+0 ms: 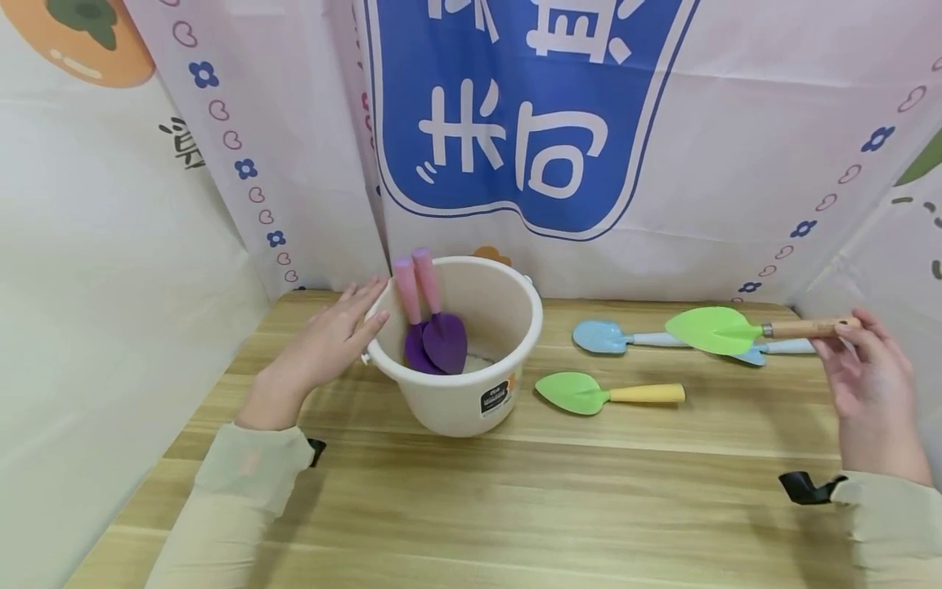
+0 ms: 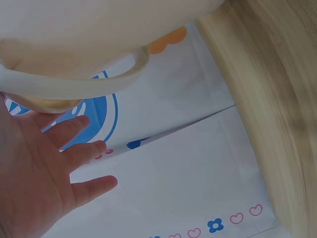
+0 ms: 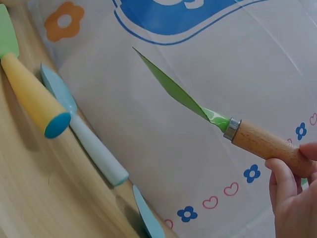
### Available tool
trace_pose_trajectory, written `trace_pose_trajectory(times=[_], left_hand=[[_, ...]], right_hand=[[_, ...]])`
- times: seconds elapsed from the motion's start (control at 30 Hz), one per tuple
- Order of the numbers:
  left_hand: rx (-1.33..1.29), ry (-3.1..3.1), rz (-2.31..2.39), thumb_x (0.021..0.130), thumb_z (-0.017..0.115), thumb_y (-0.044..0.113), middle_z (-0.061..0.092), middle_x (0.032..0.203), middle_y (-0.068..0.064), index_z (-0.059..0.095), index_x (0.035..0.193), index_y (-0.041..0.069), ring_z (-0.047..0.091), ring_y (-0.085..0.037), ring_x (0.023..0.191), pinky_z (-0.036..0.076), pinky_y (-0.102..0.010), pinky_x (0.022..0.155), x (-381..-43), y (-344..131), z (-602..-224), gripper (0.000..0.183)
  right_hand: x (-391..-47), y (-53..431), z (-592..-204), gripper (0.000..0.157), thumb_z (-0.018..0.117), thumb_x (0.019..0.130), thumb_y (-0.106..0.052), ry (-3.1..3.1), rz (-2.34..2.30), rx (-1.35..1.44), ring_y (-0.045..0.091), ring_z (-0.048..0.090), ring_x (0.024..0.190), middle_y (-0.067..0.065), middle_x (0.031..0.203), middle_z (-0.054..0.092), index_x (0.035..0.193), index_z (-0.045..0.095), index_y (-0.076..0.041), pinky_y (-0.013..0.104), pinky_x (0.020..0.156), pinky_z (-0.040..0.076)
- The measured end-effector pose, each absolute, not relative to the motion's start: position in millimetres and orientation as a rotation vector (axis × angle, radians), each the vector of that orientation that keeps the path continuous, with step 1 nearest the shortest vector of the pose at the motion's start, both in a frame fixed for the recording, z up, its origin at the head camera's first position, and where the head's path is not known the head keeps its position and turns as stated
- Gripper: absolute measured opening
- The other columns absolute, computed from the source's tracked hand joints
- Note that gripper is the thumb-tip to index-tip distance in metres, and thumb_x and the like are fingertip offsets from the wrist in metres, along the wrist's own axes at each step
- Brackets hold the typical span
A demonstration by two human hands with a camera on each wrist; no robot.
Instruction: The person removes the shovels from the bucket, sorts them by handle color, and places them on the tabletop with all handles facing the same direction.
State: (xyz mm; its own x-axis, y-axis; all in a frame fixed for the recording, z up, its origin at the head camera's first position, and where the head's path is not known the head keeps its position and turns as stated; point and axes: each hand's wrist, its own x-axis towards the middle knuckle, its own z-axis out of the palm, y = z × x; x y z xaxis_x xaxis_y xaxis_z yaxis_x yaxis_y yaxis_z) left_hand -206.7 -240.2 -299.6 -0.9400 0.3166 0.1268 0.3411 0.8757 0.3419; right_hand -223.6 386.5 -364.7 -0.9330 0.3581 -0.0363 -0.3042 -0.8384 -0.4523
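My right hand [image 1: 868,368] pinches the wooden handle end of a green trowel [image 1: 714,330], raised over the table with its blade pointing left. The same wooden-handled trowel [image 3: 260,144] shows edge-on in the right wrist view. My left hand [image 1: 331,339] rests with extended fingers against the left rim of a white bucket [image 1: 449,401]. Inside the bucket, two purple trowels [image 1: 445,343] lean with pink handles up. On the table lie a green trowel with a yellow handle [image 1: 648,393] and a light blue shovel [image 1: 599,336]. Another light blue tool [image 1: 787,347] is partly covered by the raised trowel.
The wooden table [image 1: 471,499] meets a printed cloth backdrop [image 1: 662,245] behind the bucket. White cloth [image 1: 96,327] also hangs along the left side. A bucket handle [image 2: 74,84] hangs beside the left hand in the left wrist view.
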Motion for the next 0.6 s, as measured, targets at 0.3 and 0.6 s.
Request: trace_pose_trajectory(times=[0.3, 0.6], left_hand=[[-0.516, -2.991, -0.531, 0.112, 0.027, 0.049, 0.015, 0.170, -0.011, 0.017, 0.165, 0.012, 0.009, -0.043, 0.154, 0.013, -0.074, 0.115, -206.8, -239.4, -299.7, 0.066], [-0.525, -2.987, -0.539, 0.112, 0.027, 0.047, 0.016, 0.169, -0.012, 0.017, 0.165, 0.011, 0.009, -0.044, 0.154, 0.014, -0.074, 0.116, -207.1, -238.1, -300.6, 0.065]], right_hand=[[-221.0, 395.4, -374.7, 0.027, 0.054, 0.093, 0.023, -0.742, 2.618, -0.361, 0.023, 0.070, 0.081, 0.006, 0.102, 0.060, 0.101, 0.070, 0.003, 0.032, 0.075, 0.062], [-212.6, 416.5, -394.4, 0.032, 0.051, 0.094, 0.022, -0.598, 2.690, -0.399, 0.025, 0.072, 0.087, 0.006, 0.104, 0.060, 0.110, 0.066, -0.002, 0.032, 0.079, 0.061]])
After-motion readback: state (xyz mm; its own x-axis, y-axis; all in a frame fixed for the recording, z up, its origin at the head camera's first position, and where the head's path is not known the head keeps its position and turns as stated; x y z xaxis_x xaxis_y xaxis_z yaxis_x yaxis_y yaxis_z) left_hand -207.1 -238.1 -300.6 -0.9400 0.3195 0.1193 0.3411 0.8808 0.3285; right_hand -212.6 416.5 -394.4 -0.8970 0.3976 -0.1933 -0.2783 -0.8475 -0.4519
